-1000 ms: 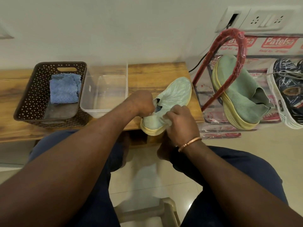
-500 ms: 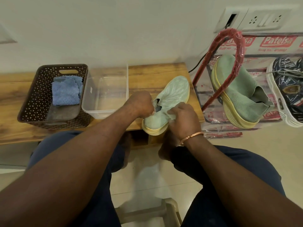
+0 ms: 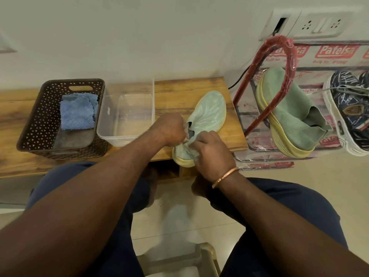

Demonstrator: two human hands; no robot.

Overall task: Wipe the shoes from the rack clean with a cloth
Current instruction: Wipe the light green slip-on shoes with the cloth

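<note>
Presently the pale green shoe [image 3: 207, 114] is laid on the wooden bench [image 3: 179, 90], its toe pointed toward one o'clock and its heel pushed just past the near edge at six o'clock. The collar is gripped by the left hand [image 3: 171, 128], fingers curled tight against the opening, while the heel is clasped by the right hand [image 3: 211, 150], where pale bunched material is pinched; whether that is a thin wipe or the shoe's own knit cannot be told. For the step to be done well, the shoe is best kept pinned by the left hand so that it is not dragged off the edge, and short strokes are best drawn from the collar down toward the yellow sole, where dirt is likely to be lodged in the seam. The blue cloth [image 3: 77, 111] is left in the brown basket [image 3: 40, 120] at nine o'clock, beyond the clear tub [image 3: 127, 114], and may be wanted for the upper. At three o'clock the matching green shoe [image 3: 287, 108] and a navy shoe [image 3: 351, 108] are held on the rack [image 3: 287, 48], seemingly not yet wiped.
</note>
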